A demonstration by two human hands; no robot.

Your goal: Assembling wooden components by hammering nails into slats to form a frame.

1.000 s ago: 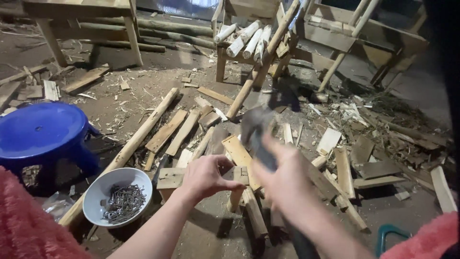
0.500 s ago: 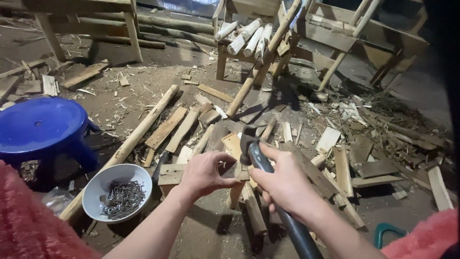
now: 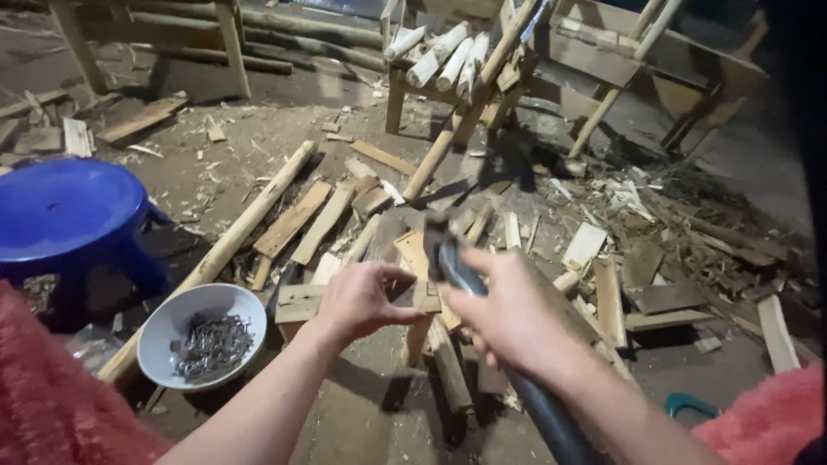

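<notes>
Wooden slat (image 3: 303,303) right of nail bowl (image 3: 164,323) pinched by left hand (image 3: 362,297), hammer (image 3: 448,258) gripped in right hand (image 3: 508,314).

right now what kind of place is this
Probably a rough woodworking spot with a dirt floor. Cut wooden slats and offcuts litter the ground, a white round bowl of metal nails sits near the left hand, and the right hand grips a dark-handled hammer.

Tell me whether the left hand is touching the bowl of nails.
Apart. The head view shows the left hand resting on a wooden slat, with bare ground between it and the white bowl of nails.
</notes>
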